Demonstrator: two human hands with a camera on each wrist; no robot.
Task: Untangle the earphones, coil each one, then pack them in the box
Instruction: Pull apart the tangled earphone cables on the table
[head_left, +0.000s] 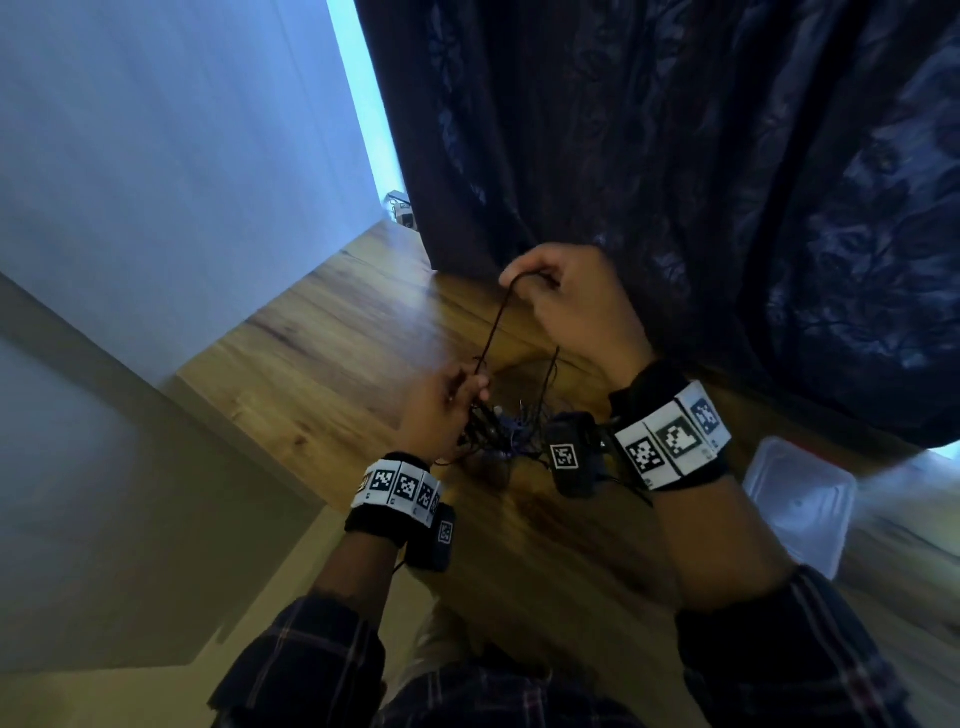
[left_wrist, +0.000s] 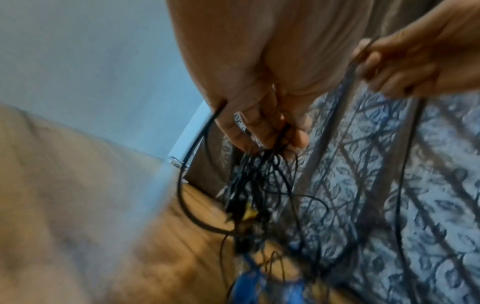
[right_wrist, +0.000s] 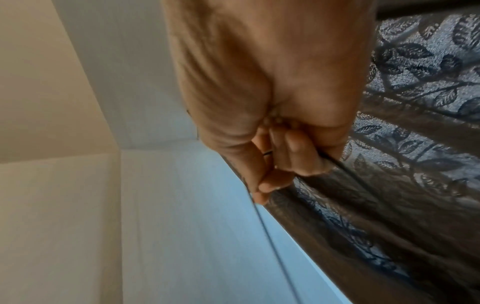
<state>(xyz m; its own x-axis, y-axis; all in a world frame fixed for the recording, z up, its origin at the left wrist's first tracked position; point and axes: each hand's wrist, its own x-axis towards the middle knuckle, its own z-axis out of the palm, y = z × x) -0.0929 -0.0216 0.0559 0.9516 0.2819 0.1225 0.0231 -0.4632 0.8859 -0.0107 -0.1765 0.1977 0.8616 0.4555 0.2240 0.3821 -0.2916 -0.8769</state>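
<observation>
A tangle of black earphone cables (head_left: 498, 431) with some blue strands hangs above the wooden table (head_left: 332, 364). My left hand (head_left: 447, 410) grips the top of the tangle (left_wrist: 259, 185), with its fingers (left_wrist: 262, 127) curled round the cords. My right hand (head_left: 566, 296) is raised higher and pinches one black cable (head_left: 493, 325), drawn taut from the bundle. The right wrist view shows that hand (right_wrist: 275, 164) curled on the thin cable (right_wrist: 270, 242), which runs down from the fingers. A clear plastic box (head_left: 800, 499) sits at the right on the table.
A dark patterned curtain (head_left: 727, 182) hangs just behind my right hand. A pale wall (head_left: 182, 182) runs along the table's left side. Small objects (head_left: 402, 208) sit at the far corner. Bare wood lies to the left of the tangle.
</observation>
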